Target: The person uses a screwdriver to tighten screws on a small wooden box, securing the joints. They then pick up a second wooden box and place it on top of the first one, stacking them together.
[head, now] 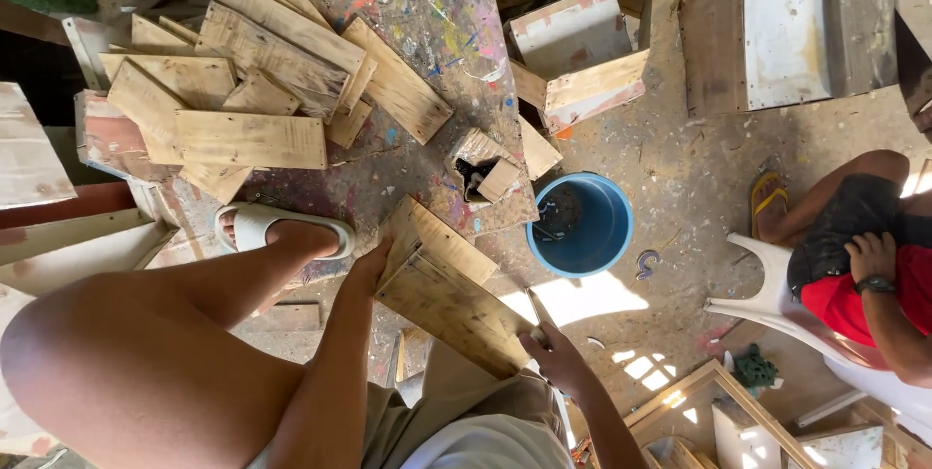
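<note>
Centre frame: my left hand (pixel 367 270) braces 2 joined wooden boards (pixel 447 284), my right hand (pixel 555 352) grips their lower edge, blue bucket (pixel 582 226) just right, paint-spattered surface (pixel 437 32) above.

Bare arms and legs, khaki shorts (pixel 456 411), one white slide sandal (pixel 267 226) (thick-soled)

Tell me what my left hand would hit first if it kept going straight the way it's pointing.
Probably the paint-spattered board: the left hand, resting against the wooden box, points up-frame toward it. Depth is unclear, so this is only likely.
</note>
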